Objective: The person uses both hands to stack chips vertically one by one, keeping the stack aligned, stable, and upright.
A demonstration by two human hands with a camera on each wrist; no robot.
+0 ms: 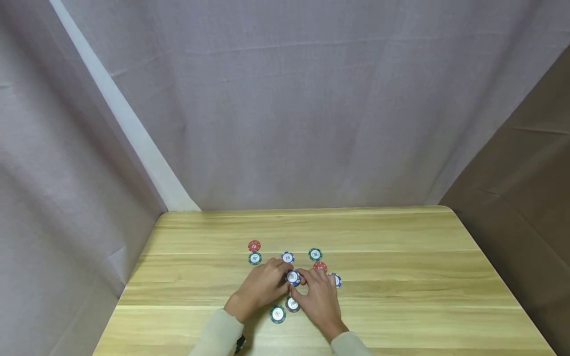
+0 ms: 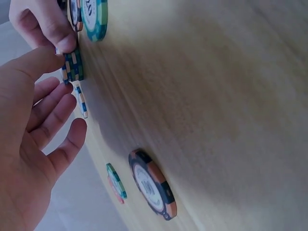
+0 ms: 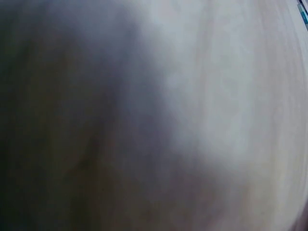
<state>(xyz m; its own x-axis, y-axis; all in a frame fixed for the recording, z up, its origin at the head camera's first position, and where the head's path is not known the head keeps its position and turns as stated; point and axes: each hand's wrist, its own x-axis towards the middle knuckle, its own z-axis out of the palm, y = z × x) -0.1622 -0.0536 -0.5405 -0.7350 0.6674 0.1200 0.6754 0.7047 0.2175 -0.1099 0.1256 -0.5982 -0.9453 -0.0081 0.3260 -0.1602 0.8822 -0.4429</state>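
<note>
A short stack of blue-and-white chips (image 1: 293, 277) (image 2: 73, 67) stands between the two hands. My left hand (image 1: 263, 286) (image 2: 29, 125) has its thumb and fingertips at the stack's left side, its other fingers loosely bent. From the right, my right hand (image 1: 319, 298) (image 2: 50, 24) pinches the stack between thumb and fingers. Just below it in the head view lies a dark chip (image 1: 292, 304), with a green chip (image 1: 277, 314) at its lower left. The right wrist view is mostly blurred wood and shadow; no hand is clear there.
Beyond the hands lie a blue chip (image 1: 287, 257), a red chip (image 1: 254, 245) and a green chip (image 1: 255, 258). Toward the right are another green chip (image 1: 315, 254), a red one (image 1: 320, 266) and a partly covered blue one (image 1: 338, 281). A black-and-orange chip (image 2: 152, 185) shows under the left hand.
</note>
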